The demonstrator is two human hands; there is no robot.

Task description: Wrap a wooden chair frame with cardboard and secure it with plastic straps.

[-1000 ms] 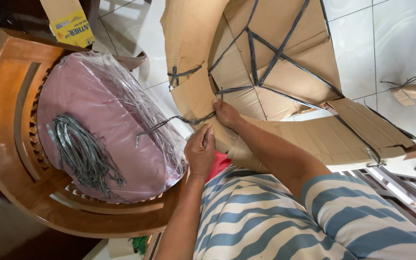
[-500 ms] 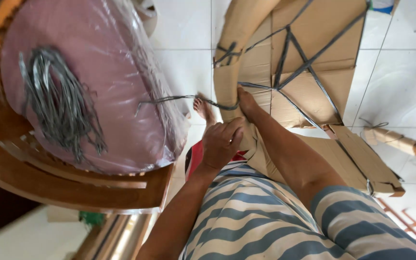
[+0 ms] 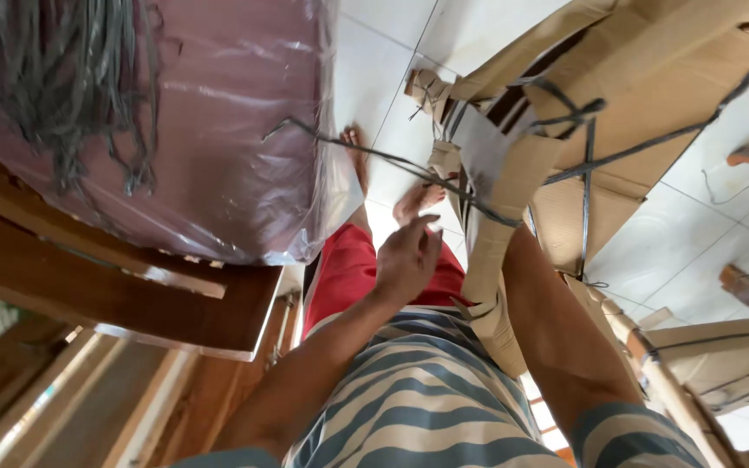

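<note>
While much of the cardboard-wrapped piece point(image 3: 652, 95) at the upper right of the frame already carries crossing runs of dark plastic strap point(image 3: 587, 173), one loose strap point(image 3: 374, 156) is not yet tied off: it stretches from the cardboard edge near the top centre across to the pink plastic-wrapped cushion point(image 3: 218, 130) at the upper left. On that cushion lies a bundle of spare grey straps point(image 3: 62, 95), so by the look of it the binding is partly done, with the cardboard strip point(image 3: 496, 251) hanging down the middle of the frame not yet fastened.

The left hand point(image 3: 405, 260) is at the centre of the frame, forearm rising from the lower left, wrist bent, fingers loosely curled and half open just below the taut strap; it appears to hold nothing. The right forearm point(image 3: 556, 329) runs up from the lower right behind the cardboard strip, and the right hand is hidden there, so I cannot tell its grip. The wooden chair frame point(image 3: 132, 286) sits under the cushion at the left, over a white tiled floor point(image 3: 721, 217).
</note>
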